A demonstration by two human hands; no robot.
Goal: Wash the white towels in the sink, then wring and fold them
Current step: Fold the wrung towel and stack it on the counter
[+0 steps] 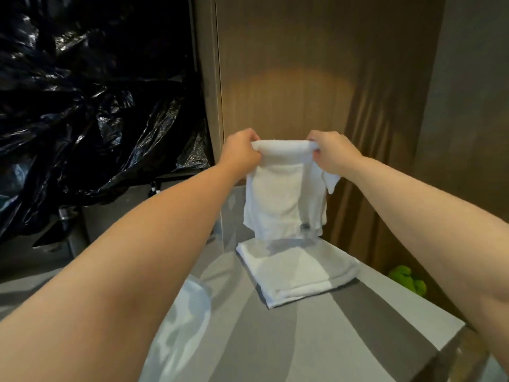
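A white towel (281, 194) hangs doubled over in the air above the grey counter (316, 334). My left hand (241, 154) grips its top fold at the left end and my right hand (333, 153) grips the right end. The towel's lower edges dangle just above a second white towel (298, 271), which lies folded flat on the counter at the back. The white sink basin (187, 318) shows partly under my left forearm.
Crumpled black plastic sheeting (91, 106) covers the wall on the left. A brown wooden panel (289, 78) stands behind the counter. A green object (407, 279) lies on the floor beyond the counter's right edge.
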